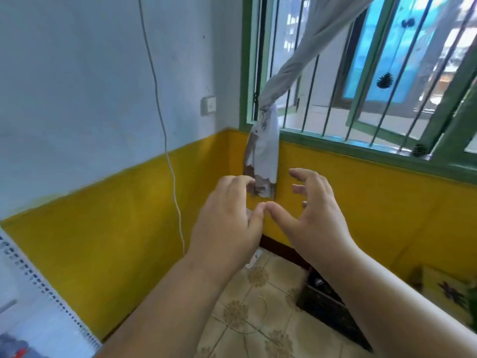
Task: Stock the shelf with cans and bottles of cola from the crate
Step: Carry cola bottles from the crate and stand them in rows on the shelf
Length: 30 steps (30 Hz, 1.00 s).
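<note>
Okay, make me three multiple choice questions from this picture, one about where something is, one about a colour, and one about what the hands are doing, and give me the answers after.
1. Where does the tied curtain hang?
A. At the left edge of the window
B. Over the wall switch
C. On the tiled floor

2. What colour is the lower wall?
A. Blue
B. Yellow
C. Green

3. What are the two hands doing?
A. Each grips a can
B. Together they lift a crate
C. They hold nothing

Answers:
1 A: its knot sits against the green window frame.
2 B: a yellow band runs below the pale upper wall.
3 C: the left hand and right hand are raised, fingers loosely curled, thumb tips close together, nothing in them.
</note>
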Motion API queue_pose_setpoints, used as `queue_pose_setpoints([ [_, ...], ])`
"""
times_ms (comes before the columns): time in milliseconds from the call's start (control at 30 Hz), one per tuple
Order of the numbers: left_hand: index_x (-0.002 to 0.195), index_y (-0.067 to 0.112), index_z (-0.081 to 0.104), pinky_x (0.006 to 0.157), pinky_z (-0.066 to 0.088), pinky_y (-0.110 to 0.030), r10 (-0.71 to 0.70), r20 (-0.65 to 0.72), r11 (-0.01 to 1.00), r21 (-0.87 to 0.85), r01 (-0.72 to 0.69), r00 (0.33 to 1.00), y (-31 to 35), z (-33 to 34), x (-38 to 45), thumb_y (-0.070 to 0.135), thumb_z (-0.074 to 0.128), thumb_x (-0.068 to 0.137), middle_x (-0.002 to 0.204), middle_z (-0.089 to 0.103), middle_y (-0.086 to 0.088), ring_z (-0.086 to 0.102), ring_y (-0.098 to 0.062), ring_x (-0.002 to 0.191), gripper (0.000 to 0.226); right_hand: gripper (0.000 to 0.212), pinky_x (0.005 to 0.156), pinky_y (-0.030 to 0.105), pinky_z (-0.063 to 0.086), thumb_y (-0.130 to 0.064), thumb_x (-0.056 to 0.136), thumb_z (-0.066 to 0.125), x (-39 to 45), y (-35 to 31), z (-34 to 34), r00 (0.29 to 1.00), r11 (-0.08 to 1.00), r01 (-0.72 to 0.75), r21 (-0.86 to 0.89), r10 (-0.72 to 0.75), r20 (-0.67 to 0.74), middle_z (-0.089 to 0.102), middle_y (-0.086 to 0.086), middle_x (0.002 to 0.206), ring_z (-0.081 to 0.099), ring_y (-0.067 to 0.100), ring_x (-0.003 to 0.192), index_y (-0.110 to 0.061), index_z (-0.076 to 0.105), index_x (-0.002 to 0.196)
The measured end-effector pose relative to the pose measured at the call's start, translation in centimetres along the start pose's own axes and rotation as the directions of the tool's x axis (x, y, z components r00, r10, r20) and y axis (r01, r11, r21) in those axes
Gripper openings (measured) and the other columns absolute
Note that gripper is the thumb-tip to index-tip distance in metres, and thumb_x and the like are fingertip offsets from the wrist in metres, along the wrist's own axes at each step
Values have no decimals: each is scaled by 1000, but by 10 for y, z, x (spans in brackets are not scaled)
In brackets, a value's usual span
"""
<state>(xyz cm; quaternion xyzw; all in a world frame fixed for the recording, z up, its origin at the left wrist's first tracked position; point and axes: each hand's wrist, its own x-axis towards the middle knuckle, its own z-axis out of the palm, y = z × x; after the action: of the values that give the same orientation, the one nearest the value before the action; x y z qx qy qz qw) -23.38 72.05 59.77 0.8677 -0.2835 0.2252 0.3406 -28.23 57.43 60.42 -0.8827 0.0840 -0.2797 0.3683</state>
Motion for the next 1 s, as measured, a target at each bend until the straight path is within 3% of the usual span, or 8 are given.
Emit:
queue_pose_setpoints([
  [100,139,34,39,82,43,-14,74,71,997,-33,-72,995,28,44,21,53,49,96,136,46,14,49,-1,109,47,73,76,5,34,-52,81,74,4,40,-35,993,996,-86,-21,84,-77,40,-15,142,42,-2,120,-39,36,142],
  [233,134,29,46,77,42,-8,163,165,985,-90,-150,973,42,96,43,47,55,95,129,52,10,46,2,101,44,69,78,6,35,-48,82,75,11,87,-50,975,985,-174,-8,171,-140,41,-14,145,43,0,125,-40,38,140],
  [333,132,26,48,79,54,-23,210,217,974,-127,-186,953,40,133,59,44,57,95,126,54,7,52,-5,98,42,68,77,5,37,-44,85,75,24,118,-49,961,972,-235,-31,227,-161,41,-13,146,44,0,126,-37,39,142],
  [467,131,26,49,84,57,-34,281,234,952,-194,-239,931,41,187,97,45,58,94,126,56,6,54,-8,102,43,68,78,6,38,-42,85,76,54,154,-55,929,947,-309,-85,281,-240,42,-10,146,44,2,124,-35,39,142],
  [700,135,22,50,91,54,-44,478,343,855,-391,-340,808,67,279,182,40,60,95,132,55,3,56,-15,110,45,68,79,7,37,-44,86,75,107,212,-78,816,864,-488,-124,402,-415,43,-8,143,46,4,121,-34,39,143],
  [1000,137,25,50,97,53,-39,576,474,795,-515,-321,666,99,382,214,40,57,97,137,52,6,55,-12,114,43,65,72,5,37,-39,87,75,130,296,-94,690,759,-645,-87,530,-492,42,-8,139,46,2,118,-33,39,142],
])
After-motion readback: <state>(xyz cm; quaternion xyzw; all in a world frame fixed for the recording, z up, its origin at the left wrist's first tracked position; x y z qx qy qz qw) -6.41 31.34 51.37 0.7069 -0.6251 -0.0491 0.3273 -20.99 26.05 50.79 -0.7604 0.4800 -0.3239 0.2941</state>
